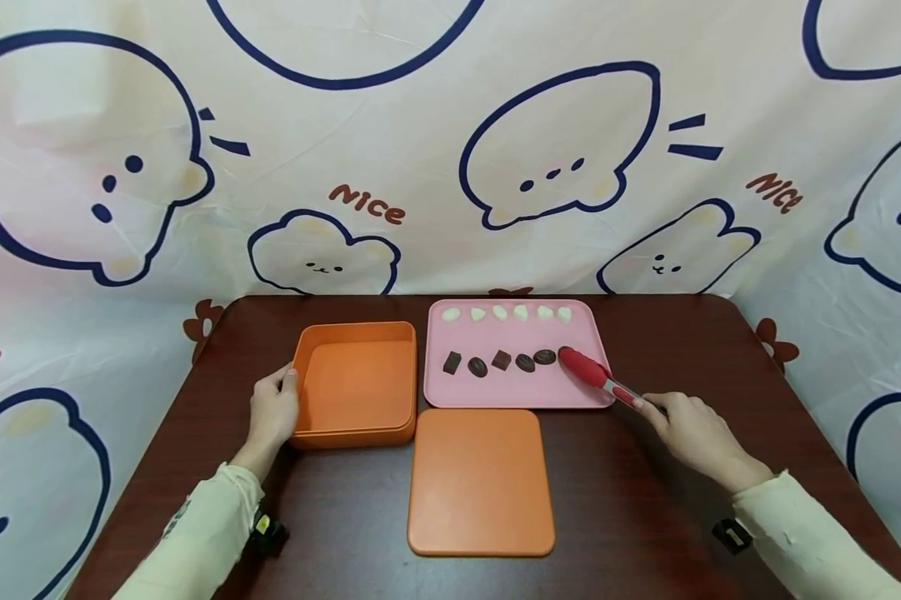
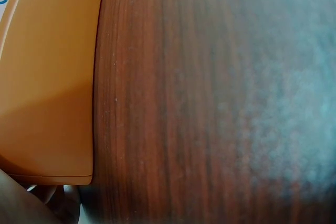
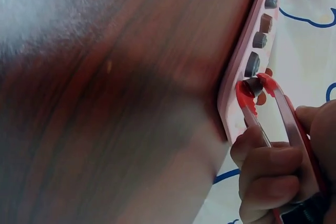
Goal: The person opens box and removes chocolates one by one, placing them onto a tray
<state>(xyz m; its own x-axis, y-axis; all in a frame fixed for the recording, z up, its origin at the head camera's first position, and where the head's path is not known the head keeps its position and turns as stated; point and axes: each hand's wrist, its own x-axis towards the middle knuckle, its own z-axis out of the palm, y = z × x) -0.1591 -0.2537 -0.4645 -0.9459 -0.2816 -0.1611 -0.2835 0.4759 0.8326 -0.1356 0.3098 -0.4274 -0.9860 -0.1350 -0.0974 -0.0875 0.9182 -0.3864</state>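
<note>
Red-tipped tongs lie with their long axis slanting from the right hand near the table's front right, up and leftward onto the pink tray, tips pointing toward the row of dark chocolates. In the right wrist view the two red tips close around the endmost dark chocolate, the one at the right of its row; it looks pinched, though whether it has left the tray cannot be told. The right hand's fingers curl round the metal arms and squeeze them, which suits a small piece that bare fingers might smear.

Five more dark chocolates sit in a line to the left, and six white sweets line the tray's far edge. The left hand rests against the left wall of the empty orange box, thumb on the rim, seemingly to steady it. The orange lid lies flat on the brown wooden table in front of the tray.
</note>
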